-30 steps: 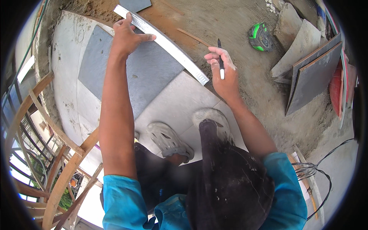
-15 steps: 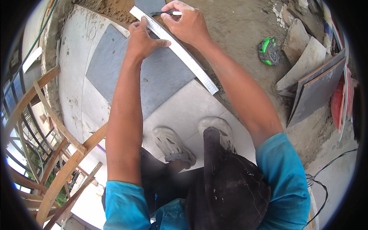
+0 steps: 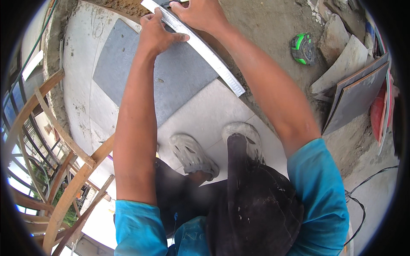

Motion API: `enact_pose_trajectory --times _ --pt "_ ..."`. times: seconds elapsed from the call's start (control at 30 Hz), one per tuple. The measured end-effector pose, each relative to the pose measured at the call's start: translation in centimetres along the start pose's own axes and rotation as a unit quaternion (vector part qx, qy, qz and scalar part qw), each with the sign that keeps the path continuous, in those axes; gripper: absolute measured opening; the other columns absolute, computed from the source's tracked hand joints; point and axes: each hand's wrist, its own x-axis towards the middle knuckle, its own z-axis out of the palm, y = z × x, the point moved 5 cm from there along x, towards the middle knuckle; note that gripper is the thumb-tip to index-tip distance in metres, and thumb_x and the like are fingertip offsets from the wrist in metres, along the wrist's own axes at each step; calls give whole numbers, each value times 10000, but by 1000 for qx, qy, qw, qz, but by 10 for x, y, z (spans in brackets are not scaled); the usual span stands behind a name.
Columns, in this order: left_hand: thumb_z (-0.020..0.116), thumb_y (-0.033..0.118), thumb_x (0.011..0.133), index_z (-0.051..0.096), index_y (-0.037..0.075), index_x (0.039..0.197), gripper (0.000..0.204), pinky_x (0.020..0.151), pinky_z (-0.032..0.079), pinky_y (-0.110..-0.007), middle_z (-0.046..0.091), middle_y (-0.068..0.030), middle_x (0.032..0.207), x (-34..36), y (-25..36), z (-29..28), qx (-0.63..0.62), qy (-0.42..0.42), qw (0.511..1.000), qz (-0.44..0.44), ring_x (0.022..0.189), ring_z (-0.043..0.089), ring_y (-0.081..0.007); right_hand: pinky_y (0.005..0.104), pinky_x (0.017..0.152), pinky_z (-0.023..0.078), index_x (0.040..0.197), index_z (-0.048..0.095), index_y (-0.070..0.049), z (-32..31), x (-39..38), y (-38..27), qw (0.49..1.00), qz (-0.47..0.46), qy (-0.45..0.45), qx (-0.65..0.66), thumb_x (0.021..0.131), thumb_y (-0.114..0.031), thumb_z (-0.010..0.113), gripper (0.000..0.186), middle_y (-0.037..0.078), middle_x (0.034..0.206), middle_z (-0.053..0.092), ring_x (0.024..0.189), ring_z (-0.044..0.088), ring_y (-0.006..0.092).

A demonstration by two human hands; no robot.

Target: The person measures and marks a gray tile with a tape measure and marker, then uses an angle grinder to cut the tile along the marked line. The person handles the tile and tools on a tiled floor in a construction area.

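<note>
My left hand (image 3: pixel 159 36) grips a long white metal straightedge (image 3: pixel 205 51) lying diagonally across a dark grey square tile (image 3: pixel 121 59), its thumb on the straightedge and fingers bent at its edge. My right hand (image 3: pixel 196 13) is at the straightedge's upper end near the top edge of view, fingers closed on a pen (image 3: pixel 166 2), which is mostly hidden or cut off. The dark tile lies on pale floor tiles (image 3: pixel 213 102) beside my feet in light clogs.
A green and black tape measure (image 3: pixel 303 48) lies on rough cement at the right. Leaning tiles (image 3: pixel 356 100) and broken pieces stand farther right, with looped cables (image 3: pixel 361 205) below. A curved wooden frame (image 3: pixel 60 136) and metal bars fill the left edge.
My right hand has moved up and left from beside the straightedge to its upper end, carrying the pen. My left hand remains on the straightedge. The whole view has shifted slightly.
</note>
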Motion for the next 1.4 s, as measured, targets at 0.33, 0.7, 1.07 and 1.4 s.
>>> enact_pose_trajectory --times 0.33,0.7,1.07,1.4 --pt "954 362 602 275 -71 1528 1227 1042 510 -424 348 -293 1478 1 -5 1 22 9 1000 0 1331 505 -364 436 765 556 1041 696 -91 -31 -41 -6 982 53 -143 -108 857 -271 638 265 157 839 718 810 705 319" --pt "947 364 618 299 -56 1525 1191 1007 542 -446 362 -304 1466 2 -9 1 4 12 1000 -1 1325 509 -372 394 766 516 995 715 -123 -101 -145 -13 972 47 -140 -183 850 -227 692 180 92 857 722 796 687 269" --pt "931 415 629 309 -42 1527 1184 1018 526 -462 365 -308 1456 1 -11 0 21 12 1000 -1 1314 515 -383 430 803 510 978 714 -156 -152 -189 -23 975 86 -116 -169 860 -218 691 135 76 877 709 806 659 285" --pt "848 533 726 385 -34 1493 1061 884 583 -418 593 -317 1256 -18 -16 21 -113 88 988 -62 1120 645 -388 416 810 507 1084 633 -100 -177 -249 38 961 35 -3 -275 866 -61 679 226 100 960 658 911 645 319"
